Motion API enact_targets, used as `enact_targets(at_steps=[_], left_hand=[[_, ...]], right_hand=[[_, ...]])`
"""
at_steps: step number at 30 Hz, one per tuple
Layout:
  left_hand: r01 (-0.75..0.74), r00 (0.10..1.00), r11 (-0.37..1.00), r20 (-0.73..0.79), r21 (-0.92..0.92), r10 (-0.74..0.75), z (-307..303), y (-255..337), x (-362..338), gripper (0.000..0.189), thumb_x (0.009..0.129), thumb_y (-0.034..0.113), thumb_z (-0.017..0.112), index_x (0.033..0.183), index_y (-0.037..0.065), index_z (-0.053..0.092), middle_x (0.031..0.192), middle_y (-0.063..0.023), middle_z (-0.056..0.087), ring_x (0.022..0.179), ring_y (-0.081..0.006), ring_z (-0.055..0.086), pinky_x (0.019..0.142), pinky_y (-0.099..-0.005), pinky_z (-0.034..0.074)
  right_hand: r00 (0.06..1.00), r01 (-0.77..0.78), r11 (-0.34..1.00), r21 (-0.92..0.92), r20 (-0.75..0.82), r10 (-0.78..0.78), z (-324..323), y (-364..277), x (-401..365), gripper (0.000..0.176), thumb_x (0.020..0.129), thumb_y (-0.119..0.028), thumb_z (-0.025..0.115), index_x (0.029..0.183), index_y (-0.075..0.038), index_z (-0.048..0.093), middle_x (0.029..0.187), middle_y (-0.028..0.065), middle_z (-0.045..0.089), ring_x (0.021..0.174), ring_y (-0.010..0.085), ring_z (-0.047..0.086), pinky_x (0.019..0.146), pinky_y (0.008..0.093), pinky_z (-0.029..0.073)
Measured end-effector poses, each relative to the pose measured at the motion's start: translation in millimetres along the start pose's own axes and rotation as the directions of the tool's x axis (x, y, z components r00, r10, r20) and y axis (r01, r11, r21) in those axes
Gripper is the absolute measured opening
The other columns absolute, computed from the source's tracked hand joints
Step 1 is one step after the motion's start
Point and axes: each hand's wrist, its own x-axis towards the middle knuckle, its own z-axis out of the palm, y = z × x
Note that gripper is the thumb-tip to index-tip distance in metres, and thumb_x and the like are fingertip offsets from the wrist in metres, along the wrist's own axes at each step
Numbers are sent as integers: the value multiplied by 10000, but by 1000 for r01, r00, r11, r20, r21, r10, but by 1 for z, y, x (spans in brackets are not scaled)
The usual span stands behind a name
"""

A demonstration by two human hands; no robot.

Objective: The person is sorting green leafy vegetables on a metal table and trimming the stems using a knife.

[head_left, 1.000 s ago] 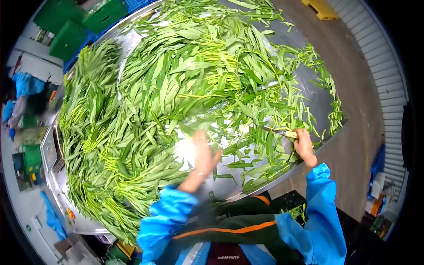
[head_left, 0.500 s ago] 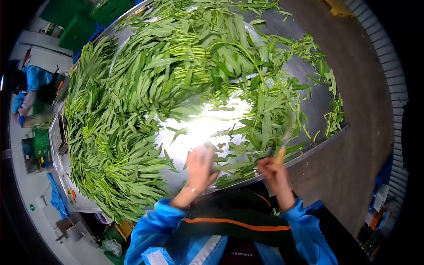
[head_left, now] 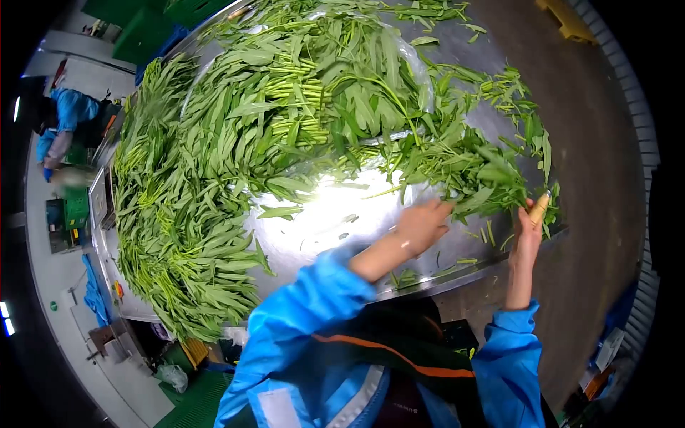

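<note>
My right hand (head_left: pixel 526 239) is closed around the light wooden handle of a knife (head_left: pixel 540 208), near the right edge of the metal table; its blade is mostly hidden among the leaves. My left hand (head_left: pixel 422 227), slightly blurred, is low over the table with its fingers partly bent, holding nothing that I can see. Beside both hands lies a loose heap of cut leafy greens (head_left: pixel 471 167), long narrow leaves on pale green stems. Much larger bundles of the same greens (head_left: pixel 207 157) cover the left and far side.
The metal table (head_left: pixel 292 239) reflects a bright glare near its middle. Clear plastic (head_left: pixel 421 71) lies around the far bundles. Green crates (head_left: pixel 139 36) are at the upper left, where another person in a blue sleeve (head_left: pixel 75 107) stands. A yellow pallet (head_left: pixel 567 21) is on the floor.
Both hands have moved right, the right one with the knife to the table's edge. Loose greens near the front have shifted right and away, baring more metal.
</note>
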Motion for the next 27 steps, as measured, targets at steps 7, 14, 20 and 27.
enact_targets(at_steps=[7,14,20,27], left_hand=[[60,970,862,-232,504,68,-35,-97,-52,295,763,96,590,1055,67,560,913,-118,564,911,-297,517,869,-447,360],[380,825,742,-160,-552,-542,-131,-97,-88,119,915,182,539,994,98,569,678,36,509,523,-35,418,445,-191,331],[363,796,645,-136,-672,-590,-199,-45,-89,303,952,243,477,1177,54,549,749,36,559,518,-4,362,452,-159,283],[-18,965,866,-219,499,146,-200,8,-94,376,702,9,619,1070,89,626,1050,-80,590,885,-257,545,751,-340,470]], right_hand=[[793,-370,928,-34,510,335,41,60,-112,285,725,-1,631,1002,-24,567,887,60,606,814,150,589,760,276,491],[719,517,629,-581,694,50,14,75,-110,463,673,-107,672,1124,-112,566,1059,126,540,989,295,502,854,400,396],[651,731,597,-329,599,-467,156,36,-32,351,789,-143,593,1126,-53,551,1027,112,576,994,290,486,873,394,347],[660,749,560,-355,473,-583,201,21,-14,174,780,-175,626,946,-128,639,850,68,571,869,254,505,762,373,332]])
